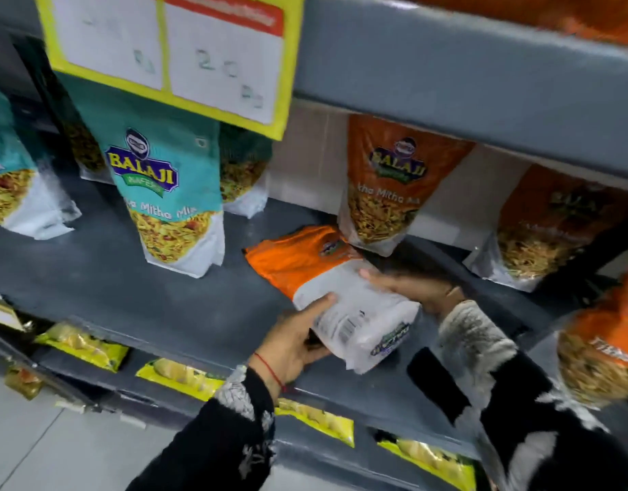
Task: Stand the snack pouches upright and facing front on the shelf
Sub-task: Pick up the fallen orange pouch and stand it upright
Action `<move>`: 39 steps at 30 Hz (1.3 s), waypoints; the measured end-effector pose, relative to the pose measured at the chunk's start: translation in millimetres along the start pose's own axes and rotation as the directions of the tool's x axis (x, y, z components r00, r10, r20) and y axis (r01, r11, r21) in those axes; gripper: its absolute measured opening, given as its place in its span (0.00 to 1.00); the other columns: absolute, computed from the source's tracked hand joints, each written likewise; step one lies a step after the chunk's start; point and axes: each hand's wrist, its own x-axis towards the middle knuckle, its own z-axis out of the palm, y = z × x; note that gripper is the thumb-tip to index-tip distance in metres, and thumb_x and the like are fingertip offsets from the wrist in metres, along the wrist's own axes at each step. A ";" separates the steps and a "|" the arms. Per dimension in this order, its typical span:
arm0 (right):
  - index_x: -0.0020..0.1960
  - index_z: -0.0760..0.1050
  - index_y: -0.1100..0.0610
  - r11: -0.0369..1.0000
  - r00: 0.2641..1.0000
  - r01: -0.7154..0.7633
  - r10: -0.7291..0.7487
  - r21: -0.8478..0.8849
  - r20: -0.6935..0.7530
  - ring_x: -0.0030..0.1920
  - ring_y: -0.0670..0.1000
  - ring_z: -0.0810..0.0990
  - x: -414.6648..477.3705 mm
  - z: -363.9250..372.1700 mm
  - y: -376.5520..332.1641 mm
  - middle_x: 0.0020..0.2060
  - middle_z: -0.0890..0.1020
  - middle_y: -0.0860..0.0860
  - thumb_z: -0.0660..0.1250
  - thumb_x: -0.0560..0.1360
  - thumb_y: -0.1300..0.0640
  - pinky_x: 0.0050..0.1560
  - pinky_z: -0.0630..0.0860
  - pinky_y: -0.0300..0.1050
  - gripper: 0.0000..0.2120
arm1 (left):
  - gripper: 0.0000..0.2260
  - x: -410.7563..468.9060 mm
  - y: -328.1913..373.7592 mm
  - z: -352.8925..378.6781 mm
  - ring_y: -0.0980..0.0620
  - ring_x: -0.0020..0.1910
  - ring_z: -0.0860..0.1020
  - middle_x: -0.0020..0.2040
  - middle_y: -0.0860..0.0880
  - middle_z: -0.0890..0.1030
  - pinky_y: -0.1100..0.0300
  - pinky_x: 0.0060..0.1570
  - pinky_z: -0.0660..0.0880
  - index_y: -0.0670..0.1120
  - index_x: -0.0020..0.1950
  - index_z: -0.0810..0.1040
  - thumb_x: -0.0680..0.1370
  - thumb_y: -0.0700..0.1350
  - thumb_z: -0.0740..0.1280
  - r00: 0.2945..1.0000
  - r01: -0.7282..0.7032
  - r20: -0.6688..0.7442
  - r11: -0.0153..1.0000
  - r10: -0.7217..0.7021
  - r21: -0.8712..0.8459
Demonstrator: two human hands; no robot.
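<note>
An orange and white snack pouch (pixel 305 264) lies flat on the grey shelf (pixel 135 295), back side up, with its bottom end over the front edge. My left hand (pixel 294 341) grips its lower left corner, thumb on top. My right hand (pixel 411 283) holds its right side. Behind it an orange pouch (pixel 386 186) stands upright facing front. Another orange pouch (pixel 549 225) stands to the right. A teal pouch (pixel 167 193) stands upright to the left.
More teal pouches (pixel 11 171) stand at the far left and behind. A yellow price sign (pixel 185 54) hangs from the shelf above. Yellow packets (pixel 178 379) lie on the lower shelf. One more orange pouch (pixel 602 345) is at the right edge.
</note>
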 end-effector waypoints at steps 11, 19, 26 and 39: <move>0.50 0.72 0.52 0.898 0.807 0.418 -0.298 0.136 -0.510 0.45 0.48 0.83 -38.2 27.5 22.8 0.46 0.83 0.49 0.75 0.62 0.64 0.43 0.81 0.40 0.20 | 0.32 5.4 48.8 3.9 0.53 0.53 0.79 0.54 0.50 0.80 0.62 0.49 0.78 0.46 0.61 0.70 0.60 0.32 0.75 0.887 -0.455 0.301 0.765 0.349 0.455; 0.56 0.66 0.54 0.914 0.595 0.405 -0.241 0.028 -0.767 0.43 0.37 0.80 -4.2 44.2 48.3 0.44 0.79 0.42 0.76 0.62 0.62 0.49 0.79 0.45 0.28 | 0.27 78.2 56.4 1.0 0.44 0.61 0.73 0.60 0.44 0.75 0.47 0.65 0.69 0.42 0.64 0.67 0.68 0.27 0.69 0.894 -0.448 0.314 0.654 0.319 0.610; 0.50 0.68 0.64 0.922 0.295 0.164 -0.386 -0.351 -0.874 0.47 0.53 0.68 -15.0 110.4 56.7 0.45 0.71 0.53 0.78 0.54 0.51 0.49 0.68 0.45 0.32 | 0.21 60.0 26.0 3.7 0.49 0.54 0.76 0.54 0.47 0.77 0.57 0.54 0.74 0.47 0.59 0.70 0.70 0.32 0.69 0.868 -0.489 0.187 0.731 0.459 0.475; 0.51 0.74 0.56 0.993 0.802 0.113 -0.107 -0.027 -0.588 0.48 0.48 0.81 -22.9 27.4 63.4 0.50 0.82 0.54 0.79 0.56 0.64 0.54 0.78 0.45 0.26 | 0.15 53.4 8.2 -12.9 0.56 0.48 0.78 0.52 0.47 0.83 0.56 0.56 0.70 0.42 0.59 0.75 0.72 0.34 0.63 0.816 -0.446 -0.172 0.791 0.551 0.419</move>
